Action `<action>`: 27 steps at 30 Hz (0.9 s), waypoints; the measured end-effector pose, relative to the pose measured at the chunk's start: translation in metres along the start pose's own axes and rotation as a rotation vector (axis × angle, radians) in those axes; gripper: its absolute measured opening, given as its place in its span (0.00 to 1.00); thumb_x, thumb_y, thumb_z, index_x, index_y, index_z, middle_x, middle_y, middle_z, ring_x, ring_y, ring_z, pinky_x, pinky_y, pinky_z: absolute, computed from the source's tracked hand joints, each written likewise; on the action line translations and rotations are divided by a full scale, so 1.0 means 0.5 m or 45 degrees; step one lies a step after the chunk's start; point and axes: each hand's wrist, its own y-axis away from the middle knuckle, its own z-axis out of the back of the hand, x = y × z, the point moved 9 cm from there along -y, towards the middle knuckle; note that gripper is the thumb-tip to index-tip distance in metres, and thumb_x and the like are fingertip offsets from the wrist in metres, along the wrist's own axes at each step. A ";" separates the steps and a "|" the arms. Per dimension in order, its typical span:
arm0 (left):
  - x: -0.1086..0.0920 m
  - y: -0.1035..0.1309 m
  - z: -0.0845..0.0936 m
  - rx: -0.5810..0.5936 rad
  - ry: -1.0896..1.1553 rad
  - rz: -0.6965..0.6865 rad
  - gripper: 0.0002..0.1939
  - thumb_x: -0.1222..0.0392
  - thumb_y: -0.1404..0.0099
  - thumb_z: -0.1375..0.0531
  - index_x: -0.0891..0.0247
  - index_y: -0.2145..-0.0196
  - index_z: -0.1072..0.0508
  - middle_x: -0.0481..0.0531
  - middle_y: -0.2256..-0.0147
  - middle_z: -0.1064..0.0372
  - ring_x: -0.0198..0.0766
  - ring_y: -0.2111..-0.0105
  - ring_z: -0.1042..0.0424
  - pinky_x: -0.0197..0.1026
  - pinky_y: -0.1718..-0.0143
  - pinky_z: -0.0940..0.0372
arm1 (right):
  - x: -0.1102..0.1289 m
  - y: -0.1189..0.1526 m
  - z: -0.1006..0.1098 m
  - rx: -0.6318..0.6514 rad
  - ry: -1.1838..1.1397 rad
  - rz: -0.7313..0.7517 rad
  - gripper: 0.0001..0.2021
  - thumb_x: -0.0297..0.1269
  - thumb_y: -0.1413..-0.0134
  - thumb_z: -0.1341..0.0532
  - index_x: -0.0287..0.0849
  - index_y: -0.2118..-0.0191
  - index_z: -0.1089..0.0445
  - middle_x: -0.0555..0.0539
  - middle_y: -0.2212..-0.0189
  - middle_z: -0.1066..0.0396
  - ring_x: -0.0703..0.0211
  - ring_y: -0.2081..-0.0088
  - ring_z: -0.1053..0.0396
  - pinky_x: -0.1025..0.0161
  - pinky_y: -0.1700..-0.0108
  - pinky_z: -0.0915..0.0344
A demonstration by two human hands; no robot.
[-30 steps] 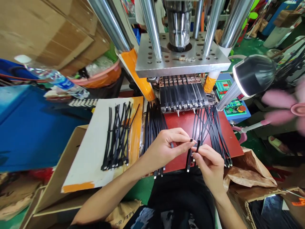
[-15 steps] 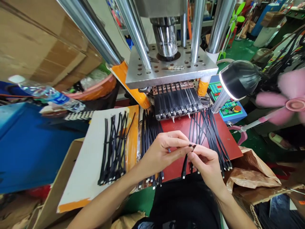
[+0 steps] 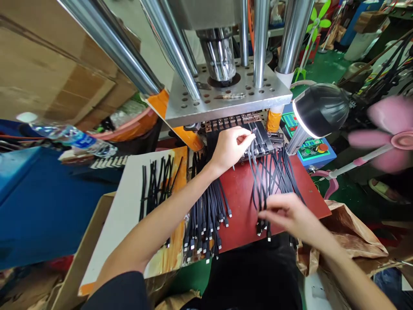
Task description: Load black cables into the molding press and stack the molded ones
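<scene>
My left hand [image 3: 232, 147] is raised to the front of the black slotted fixture [image 3: 263, 140] under the press. Its thumb and forefinger pinch the end of a black cable [image 3: 254, 161], with a small metal tip showing above them. The cable hangs down toward the red board. Lower right, my right hand [image 3: 287, 211] is beside the lower ends of several hanging black cables [image 3: 268, 230]. Its thumb and forefinger look apart, slightly blurred, with no clear grip on a cable. Other cables lie in the fixture's slots, partly hidden by my left hand.
A thick steel press plate [image 3: 226, 105] hangs over the fixture between steel columns. Cable bundles [image 3: 206, 224] lie left on the red board [image 3: 240, 206], others on a white board [image 3: 124, 219]. A black lamp [image 3: 322, 110], control box [image 3: 318, 150] and pink fan [image 3: 402, 140] stand right.
My left hand has moved up and forward to the fixture with a cable end. My right hand has parted from it and moved slightly right. The view has shifted a little.
</scene>
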 end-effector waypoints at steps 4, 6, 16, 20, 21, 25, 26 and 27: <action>0.087 -0.070 -0.035 -0.002 -0.220 0.095 0.08 0.62 0.30 0.37 0.66 0.68 0.21 0.52 0.69 0.24 0.38 0.70 0.25 0.40 0.63 0.31 | 0.046 -0.146 0.180 -0.135 0.261 0.213 0.24 0.51 0.34 0.34 0.41 0.77 0.33 0.53 0.78 0.39 0.64 0.73 0.44 0.62 0.68 0.48; 0.115 -0.068 -0.028 -0.062 -0.191 0.232 0.09 0.62 0.28 0.39 0.68 0.57 0.21 0.56 0.63 0.21 0.39 0.70 0.22 0.41 0.62 0.27 | 0.042 -0.229 0.225 -0.121 0.240 0.253 0.23 0.53 0.37 0.33 0.41 0.76 0.31 0.54 0.80 0.39 0.64 0.75 0.44 0.62 0.70 0.48; -0.004 0.091 -0.060 0.457 -0.534 -0.491 0.22 0.58 0.23 0.41 0.66 0.35 0.29 0.68 0.32 0.35 0.56 0.33 0.32 0.61 0.31 0.34 | 0.006 -0.395 0.243 -0.012 0.089 0.249 0.26 0.57 0.48 0.28 0.42 0.79 0.34 0.55 0.82 0.38 0.66 0.77 0.46 0.63 0.72 0.51; -0.031 0.095 -0.046 0.308 -0.547 -0.454 0.18 0.60 0.24 0.41 0.67 0.40 0.27 0.66 0.37 0.30 0.52 0.37 0.28 0.57 0.34 0.31 | -0.008 -0.397 0.251 0.014 0.000 0.174 0.25 0.58 0.49 0.27 0.42 0.76 0.32 0.55 0.81 0.37 0.67 0.79 0.46 0.63 0.75 0.53; -0.037 0.099 -0.038 0.218 -0.543 -0.388 0.14 0.60 0.24 0.41 0.67 0.44 0.25 0.64 0.42 0.25 0.50 0.43 0.24 0.53 0.38 0.28 | -0.010 -0.394 0.252 0.019 -0.012 0.172 0.25 0.59 0.48 0.28 0.42 0.76 0.32 0.55 0.81 0.37 0.67 0.79 0.46 0.63 0.75 0.53; -0.012 0.152 -0.068 0.216 -0.577 0.108 0.13 0.51 0.25 0.37 0.65 0.59 0.22 0.52 0.70 0.24 0.41 0.71 0.23 0.41 0.66 0.30 | -0.009 -0.383 0.252 0.038 0.009 0.196 0.26 0.60 0.47 0.29 0.43 0.76 0.34 0.56 0.82 0.39 0.67 0.78 0.46 0.64 0.74 0.53; -0.003 0.174 -0.096 0.342 -0.552 0.195 0.13 0.51 0.25 0.38 0.64 0.61 0.22 0.50 0.73 0.25 0.40 0.74 0.25 0.40 0.69 0.33 | -0.009 -0.382 0.251 0.039 0.020 0.191 0.26 0.61 0.48 0.29 0.43 0.77 0.34 0.56 0.82 0.39 0.67 0.78 0.46 0.64 0.75 0.53; -0.002 0.196 -0.128 0.494 -0.514 0.223 0.13 0.53 0.24 0.39 0.64 0.64 0.22 0.49 0.74 0.26 0.39 0.75 0.25 0.39 0.70 0.35 | -0.009 -0.383 0.251 0.031 0.030 0.180 0.27 0.61 0.48 0.28 0.43 0.77 0.35 0.56 0.82 0.38 0.67 0.78 0.47 0.64 0.75 0.53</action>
